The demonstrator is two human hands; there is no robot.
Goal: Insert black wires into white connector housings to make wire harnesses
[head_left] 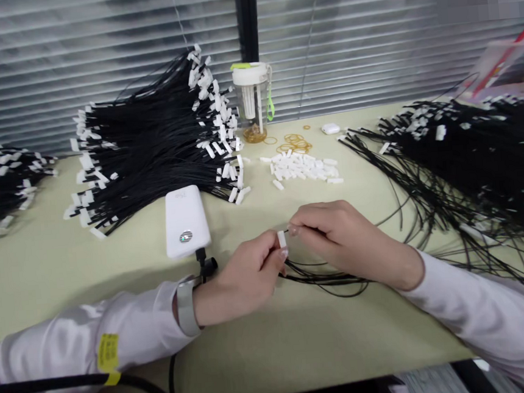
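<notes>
Near the middle of the table, my left hand (252, 270) pinches a small white connector housing (281, 239) between thumb and forefinger. Just to its right, my right hand (339, 235) is closed on the end of a thin black wire (286, 231), which meets the housing's upper part; how far it is inserted I cannot tell. A bunch of black wires (324, 280) runs from beside my left hand under my right wrist. Beyond both hands lies a loose pile of white connector housings (303, 167).
A white power bank (186, 221) with a plugged-in cable lies left. Behind it is a large stack of black wires (147, 139) with white ends. More wires (479, 165) spread at right. A lidded cup (254, 102), rubber bands (295, 143) and a white case (330, 129) stand farther back.
</notes>
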